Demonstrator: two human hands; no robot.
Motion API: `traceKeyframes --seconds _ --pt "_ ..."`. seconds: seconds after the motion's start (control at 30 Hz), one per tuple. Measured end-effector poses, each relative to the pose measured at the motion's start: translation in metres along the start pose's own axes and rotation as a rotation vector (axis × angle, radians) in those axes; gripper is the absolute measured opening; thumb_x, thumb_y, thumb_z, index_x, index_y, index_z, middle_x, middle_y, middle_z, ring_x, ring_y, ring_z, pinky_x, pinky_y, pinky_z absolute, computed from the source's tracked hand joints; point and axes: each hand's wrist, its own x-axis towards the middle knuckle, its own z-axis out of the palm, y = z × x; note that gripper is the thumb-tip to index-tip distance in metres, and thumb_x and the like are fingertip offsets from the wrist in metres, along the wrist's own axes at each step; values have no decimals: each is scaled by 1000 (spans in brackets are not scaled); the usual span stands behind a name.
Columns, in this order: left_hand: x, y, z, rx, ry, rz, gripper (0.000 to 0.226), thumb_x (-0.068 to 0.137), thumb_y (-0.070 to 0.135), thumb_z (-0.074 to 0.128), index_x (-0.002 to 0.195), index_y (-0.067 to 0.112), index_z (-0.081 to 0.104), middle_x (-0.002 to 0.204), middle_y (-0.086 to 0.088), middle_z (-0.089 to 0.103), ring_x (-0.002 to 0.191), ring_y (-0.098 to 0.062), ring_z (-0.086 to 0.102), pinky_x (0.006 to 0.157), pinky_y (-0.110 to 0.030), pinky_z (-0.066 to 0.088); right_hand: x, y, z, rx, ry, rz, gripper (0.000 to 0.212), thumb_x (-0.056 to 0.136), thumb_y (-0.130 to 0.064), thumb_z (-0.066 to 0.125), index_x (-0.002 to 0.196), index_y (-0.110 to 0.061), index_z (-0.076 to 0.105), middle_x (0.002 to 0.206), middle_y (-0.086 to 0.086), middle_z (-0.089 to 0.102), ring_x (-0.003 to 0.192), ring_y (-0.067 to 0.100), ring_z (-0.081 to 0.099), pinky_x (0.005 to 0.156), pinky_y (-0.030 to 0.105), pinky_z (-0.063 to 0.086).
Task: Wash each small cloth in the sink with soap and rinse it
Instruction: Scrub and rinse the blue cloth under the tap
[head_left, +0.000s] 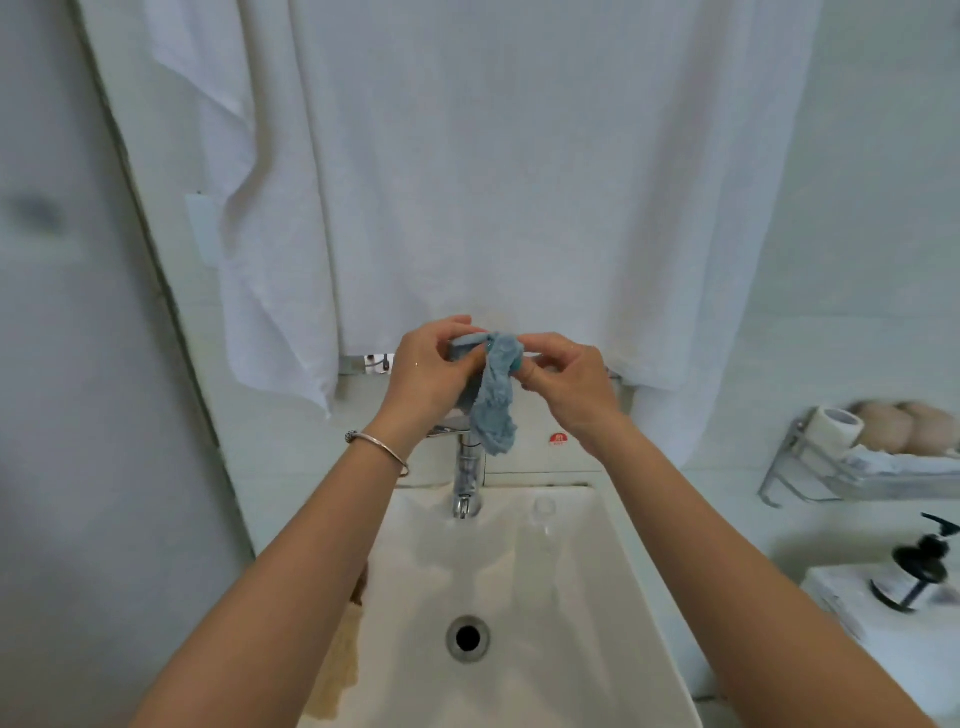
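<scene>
blue cloth (496, 397) is pinched at top between left hand (426, 371) and right hand (563, 379) | hung down above tap (467, 467) | sink (597, 597) below

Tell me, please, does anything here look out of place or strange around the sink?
One thing: a beige cloth hangs over the left rim of the sink, outside the basin, partly behind the left forearm. Otherwise nothing stands out: both hands hold the blue cloth above the tap, and no water flow is visible.
</scene>
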Motion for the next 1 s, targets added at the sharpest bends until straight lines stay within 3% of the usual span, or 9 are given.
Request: traceKeyframes --seconds 0.1,0.23,0.3,0.37,0.5,0.63,0.8,0.9,1.0 --pt "-1 5 -3 -42 -27 5 15 82 12 76 86 25 70 105 -2 70 91 -21 68 82 -40 57 3 -6 -4 -120 38 -94 13 77 -9 79 86 -13 72 89 -8 65 64 -2 52 66 14 48" --pt "1 7 -10 -83 -37 60 14 86 12 72 84 24 64 85 -4 68 77 -19 62 71 -37 55 6 -14 -7 -149 46 -103 17 79 -16 79 72 -21 64 86 -11 67 74 2 60 75 22 52" --pt "2 9 -17 -64 -39 65 10 89 20 70 87 26 61 85 -2 67 78 -15 60 66 -29 52 8 -17 -11 -184 17 -131 17 84 -18 75 75 -22 61 84 -9 66 80 7 62 82 27 51" --pt "2 12 -25 -76 -19 54 7 90 27 67 87 26 61 85 1 65 78 -13 58 61 -25 48 8 -20 -16 -186 7 -136 15 90 -18 69 80 -15 59 82 -1 65 80 12 60 79 26 48" --pt "4 14 -50 -156 36 21 7 88 26 69 89 20 67 90 -2 69 85 -16 63 72 -32 54 8 -28 -29 -191 10 -61 23 92 -31 65 83 -15 50 75 11 64 68 15 56 62 31 43" --pt "4 12 -63 -99 14 7 11 88 23 68 97 16 67 93 -1 69 88 -17 64 73 -26 53 11 -33 -41 -284 -74 -1 28 87 -36 70 86 -24 45 82 29 63 68 40 60 59 46 50" --pt "5 10 -72 -73 -9 -15 18 94 15 61 111 12 65 105 -7 68 100 -21 63 79 -25 55 13 -38 -63 -329 -334 169 38 80 -18 78 112 -20 59 95 10 71 86 21 70 80 31 58" --pt "4 7 -79 -122 -26 -95 23 90 14 66 112 20 64 103 -4 68 95 -17 66 70 -20 56 11 -37 -69 -480 -314 184 16 81 -25 78 84 -11 71 80 15 68 74 14 60 70 29 50" --pt "0 6 -82 -149 -50 -114 24 89 7 66 103 26 68 105 -4 70 99 -18 66 77 -23 55 10 -37 -74 -461 -226 202 26 84 -30 75 71 -13 59 65 -1 58 62 10 53 59 21 45"
